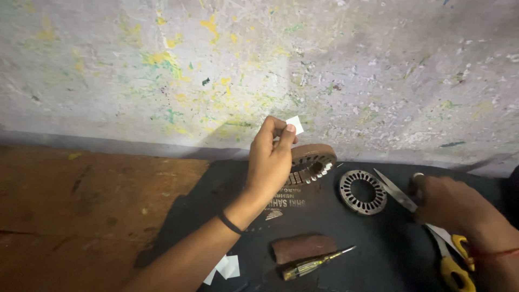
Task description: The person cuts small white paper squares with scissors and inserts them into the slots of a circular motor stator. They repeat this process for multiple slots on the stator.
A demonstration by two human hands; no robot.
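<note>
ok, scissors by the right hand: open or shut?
Open. The scissors have their blades spread in a V: one blade points up-left toward the flat slotted metal ring, the other runs down to the yellow handles beside the right hand.

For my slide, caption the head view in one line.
Left hand pinches a white paper slip above a slotted metal ring; right hand rests by scissors.

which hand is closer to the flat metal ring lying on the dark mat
Right. The right hand rests just beside the ring, over the scissors; the left hand is farther off, holding a paper slip.
</note>
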